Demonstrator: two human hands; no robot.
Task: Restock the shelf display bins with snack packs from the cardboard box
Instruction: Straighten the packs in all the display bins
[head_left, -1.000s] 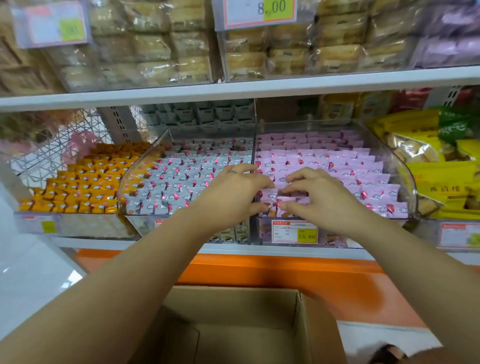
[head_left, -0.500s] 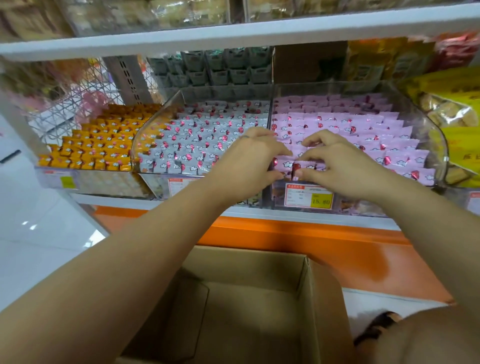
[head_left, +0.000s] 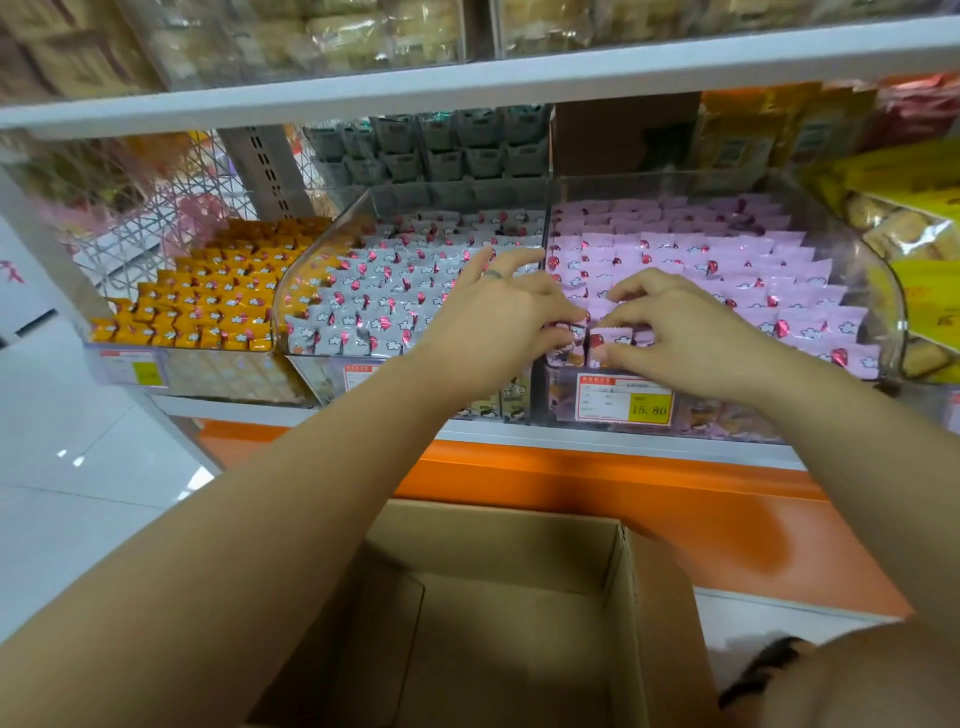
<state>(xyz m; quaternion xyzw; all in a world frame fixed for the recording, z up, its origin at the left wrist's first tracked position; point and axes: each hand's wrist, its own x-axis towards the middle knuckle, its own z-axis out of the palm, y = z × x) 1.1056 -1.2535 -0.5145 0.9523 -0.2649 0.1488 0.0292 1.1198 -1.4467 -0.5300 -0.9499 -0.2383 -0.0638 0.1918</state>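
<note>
Packs (head_left: 613, 339) stand in the front row of the pink bin (head_left: 891, 312), where the left hand (head_left: 498, 322) and right hand (head_left: 675, 332) have barely moved, each grip pinching one, so filling looks nearly done, the box (head_left: 519, 540) seemingly empty.

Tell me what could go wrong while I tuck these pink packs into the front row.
The pink packs pinched by your left hand and right hand sit at the front edge of the clear bin; one could slip out toward the cardboard box. Your left hand also hangs over the grey packs and might ruffle them.
</note>
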